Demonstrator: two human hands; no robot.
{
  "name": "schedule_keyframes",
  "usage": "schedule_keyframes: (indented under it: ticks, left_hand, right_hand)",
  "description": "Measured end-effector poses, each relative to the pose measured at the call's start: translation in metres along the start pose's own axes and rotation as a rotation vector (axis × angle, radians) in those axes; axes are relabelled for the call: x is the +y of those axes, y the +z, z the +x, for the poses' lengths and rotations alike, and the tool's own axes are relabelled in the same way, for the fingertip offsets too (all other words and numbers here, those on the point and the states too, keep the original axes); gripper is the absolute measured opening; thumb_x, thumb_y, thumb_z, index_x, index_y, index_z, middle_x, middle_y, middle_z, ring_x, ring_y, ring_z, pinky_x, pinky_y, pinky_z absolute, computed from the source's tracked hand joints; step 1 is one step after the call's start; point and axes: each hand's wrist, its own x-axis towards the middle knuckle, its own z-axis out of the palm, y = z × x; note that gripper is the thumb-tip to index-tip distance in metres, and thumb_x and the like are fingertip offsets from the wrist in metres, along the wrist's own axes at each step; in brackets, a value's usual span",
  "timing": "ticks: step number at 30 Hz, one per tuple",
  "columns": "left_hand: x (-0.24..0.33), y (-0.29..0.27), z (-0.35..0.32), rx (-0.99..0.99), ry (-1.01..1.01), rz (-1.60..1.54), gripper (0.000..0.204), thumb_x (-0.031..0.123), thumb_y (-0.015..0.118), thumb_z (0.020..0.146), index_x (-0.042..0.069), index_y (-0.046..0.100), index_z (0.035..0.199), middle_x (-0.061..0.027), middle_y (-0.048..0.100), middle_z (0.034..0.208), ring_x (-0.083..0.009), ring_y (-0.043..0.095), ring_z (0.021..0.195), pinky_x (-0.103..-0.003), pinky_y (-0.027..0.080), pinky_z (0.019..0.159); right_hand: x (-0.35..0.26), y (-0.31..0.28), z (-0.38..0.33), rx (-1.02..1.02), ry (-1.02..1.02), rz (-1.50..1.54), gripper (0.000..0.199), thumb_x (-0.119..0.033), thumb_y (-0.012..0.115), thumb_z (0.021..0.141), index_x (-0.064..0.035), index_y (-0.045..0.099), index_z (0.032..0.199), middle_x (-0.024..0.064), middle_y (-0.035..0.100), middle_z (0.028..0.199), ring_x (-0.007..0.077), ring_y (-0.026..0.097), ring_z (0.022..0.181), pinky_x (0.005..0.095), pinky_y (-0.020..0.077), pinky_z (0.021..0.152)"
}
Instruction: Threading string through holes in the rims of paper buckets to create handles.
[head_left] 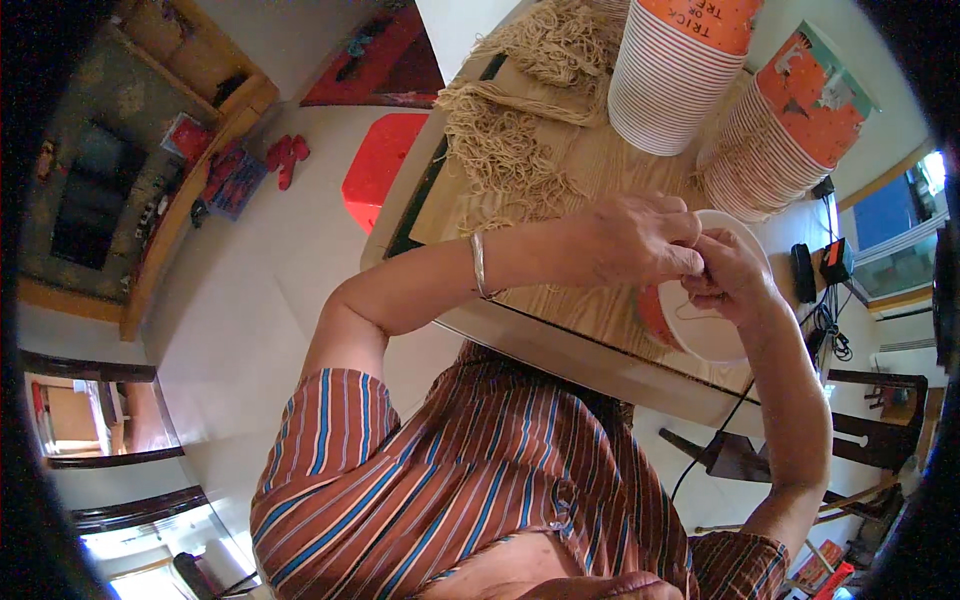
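Over the orange-and-white bucket [722, 342], a thin cord [697, 318] is gripped by the curled right hand [735, 275]; whether anything is pinched by the touching left hand [640, 238] cannot be told. Beyond the bucket, stacked buckets [668, 95] are set.

Over my remote feed I saw a table [560, 312] with a wood-grain top, a pale rim and a dark green strip [426, 195] inset along its left side. Beige cords [495, 145] lay loosely heaped across its far left part. To their right I made out a tall bucket stack [672, 95], a second stack [780, 130] beside it and, closer in, a single white-and-orange bucket [656, 318].
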Motion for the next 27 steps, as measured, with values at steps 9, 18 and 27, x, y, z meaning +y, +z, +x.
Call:
schedule_keyframes:
  ticks: [9, 18, 27]
  left_hand:
    - [-0.003, 0.008, -0.001, 0.031, -0.068, -0.210, 0.015, 0.009, 0.072, 0.071, 0.006, 0.062, 0.082, -0.0083, 0.057, 0.084, -0.0288, 0.060, 0.081, -0.039, 0.050, 0.071]
    - [0.012, 0.019, -0.032, 0.184, -0.677, -0.581, 0.012, 0.004, 0.071, 0.080, 0.004, 0.067, 0.091, -0.0072, 0.061, 0.089, -0.0185, 0.060, 0.085, -0.029, 0.049, 0.075]
    - [0.022, 0.022, -0.029, 0.315, -0.874, -0.593, 0.013, 0.011, 0.065, 0.086, -0.001, 0.066, 0.092, -0.0063, 0.058, 0.088, -0.0139, 0.059, 0.082, -0.028, 0.049, 0.073]
  right_hand:
    - [0.006, 0.004, 0.001, 0.021, -0.004, 0.053, 0.025, -0.031, 0.054, 0.094, -0.0101, 0.057, 0.081, -0.0044, 0.046, 0.058, 0.0044, 0.035, 0.040, 0.0216, 0.0244, 0.033]
    - [0.003, 0.021, -0.011, 0.237, -0.200, -0.288, 0.021, -0.022, 0.056, 0.091, -0.0063, 0.063, 0.081, -0.0015, 0.051, 0.059, 0.0056, 0.043, 0.046, 0.0218, 0.0314, 0.040]
    - [0.013, 0.025, -0.003, 0.422, -0.445, -0.446, 0.010, -0.012, 0.061, 0.088, -0.0027, 0.061, 0.083, 0.0002, 0.057, 0.064, 0.0068, 0.050, 0.053, 0.0238, 0.0403, 0.047]
